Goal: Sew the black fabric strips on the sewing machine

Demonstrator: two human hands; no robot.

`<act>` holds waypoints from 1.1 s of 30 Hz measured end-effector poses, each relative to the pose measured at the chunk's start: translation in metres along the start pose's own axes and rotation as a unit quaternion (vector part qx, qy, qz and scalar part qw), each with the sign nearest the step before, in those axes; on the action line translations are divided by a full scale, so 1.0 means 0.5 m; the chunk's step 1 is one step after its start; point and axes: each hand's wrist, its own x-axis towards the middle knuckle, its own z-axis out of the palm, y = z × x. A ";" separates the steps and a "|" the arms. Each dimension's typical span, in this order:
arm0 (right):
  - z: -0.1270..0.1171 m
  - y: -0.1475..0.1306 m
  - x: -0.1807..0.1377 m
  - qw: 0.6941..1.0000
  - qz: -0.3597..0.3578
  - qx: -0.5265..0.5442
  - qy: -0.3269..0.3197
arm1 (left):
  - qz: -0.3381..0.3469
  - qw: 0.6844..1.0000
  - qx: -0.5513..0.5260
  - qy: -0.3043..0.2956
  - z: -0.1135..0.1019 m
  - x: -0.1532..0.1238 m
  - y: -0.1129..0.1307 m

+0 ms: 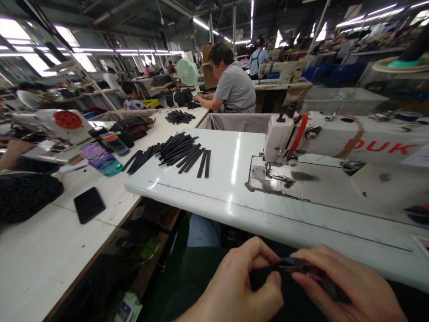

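Observation:
Low in the head view, below the table's front edge, my left hand (239,286) and my right hand (348,288) are both closed in a pinch on a narrow black strip (288,264) held between them over my lap. A pile of like black strips (182,154) lies on the white sewing table (214,188) ahead to the left. The white sewing machine (335,138) stands on the table to the right, its needle area (281,167) behind my hands.
A long bench (43,255) on the left carries a black phone (89,204), a tinted bottle (102,160) and more black strips (179,116). A person in a grey shirt (233,85) sits ahead; another person's hand (13,150) shows at far left.

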 end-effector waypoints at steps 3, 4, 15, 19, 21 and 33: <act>0.001 0.009 -0.005 0.999 0.011 -0.012 0.033 | 0.000 1.000 0.009 0.002 -0.002 -0.003 0.002; 0.000 0.014 -0.007 0.999 0.019 -0.014 0.047 | -0.002 1.000 0.007 0.002 -0.003 -0.003 0.003; 0.032 -0.039 0.016 0.960 0.121 0.247 0.059 | -0.082 0.871 -0.426 -0.232 -0.006 0.012 -0.003; 0.048 -0.054 0.023 0.940 0.129 0.312 0.054 | -0.091 0.844 -0.452 -0.273 0.002 0.018 -0.016; 0.051 -0.051 0.018 0.938 0.142 0.308 0.074 | -0.066 0.867 -0.433 -0.239 0.012 0.019 -0.022; 0.058 -0.041 -0.028 0.884 0.334 0.264 0.194 | -0.062 0.921 -0.325 -0.204 0.015 -0.002 -0.041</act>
